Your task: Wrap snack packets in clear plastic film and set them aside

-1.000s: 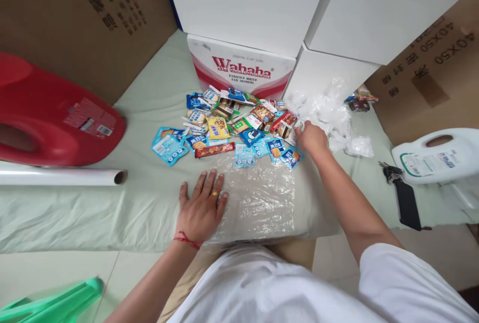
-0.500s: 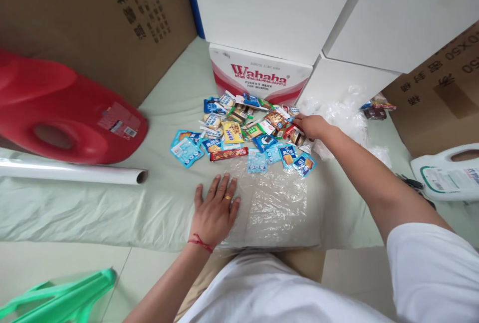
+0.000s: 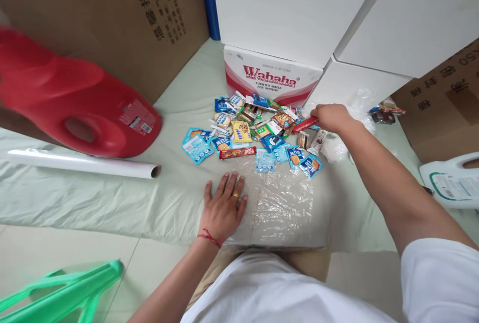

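My left hand lies flat with fingers spread at the left edge of a clear plastic bag on the cloth. My right hand pinches the end of a red snack packet at the right side of a pile of wrapped snacks. In the pile are a yellow cookie packet, a brown cookie packet and several blue cracker packets. Along its front lies another red snack bar. A whitish wrapped bar rests below my right hand.
Behind the snacks stands a Wahaba-style printed water carton marked Wahaha, under white boxes. A red jug and white roll lie left. Crumpled clear plastic and a white bottle are right. A green stool stands below.
My right hand has taken hold of a red packet and lifted its end from the pile's right side. My left hand stays flat on the bag. The view has shifted slightly.
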Demonstrator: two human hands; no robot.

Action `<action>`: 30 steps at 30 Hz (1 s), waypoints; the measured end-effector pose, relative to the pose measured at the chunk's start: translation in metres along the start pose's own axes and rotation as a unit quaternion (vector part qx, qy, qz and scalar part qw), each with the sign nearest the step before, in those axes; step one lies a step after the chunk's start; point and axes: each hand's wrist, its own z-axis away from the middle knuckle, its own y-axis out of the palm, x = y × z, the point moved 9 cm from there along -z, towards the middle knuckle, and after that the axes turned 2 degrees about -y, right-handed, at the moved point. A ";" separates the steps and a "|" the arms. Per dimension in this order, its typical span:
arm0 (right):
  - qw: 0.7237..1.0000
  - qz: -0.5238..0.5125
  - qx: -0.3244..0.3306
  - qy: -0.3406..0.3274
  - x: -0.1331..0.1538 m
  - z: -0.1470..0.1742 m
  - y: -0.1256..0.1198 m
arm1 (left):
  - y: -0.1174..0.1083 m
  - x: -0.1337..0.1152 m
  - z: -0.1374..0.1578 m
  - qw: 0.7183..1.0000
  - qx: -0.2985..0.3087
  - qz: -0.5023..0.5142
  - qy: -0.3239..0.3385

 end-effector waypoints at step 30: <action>0.948 -0.307 0.060 -0.059 0.208 0.174 0.064 | 0.002 0.001 0.000 1.000 0.020 -0.013 -0.010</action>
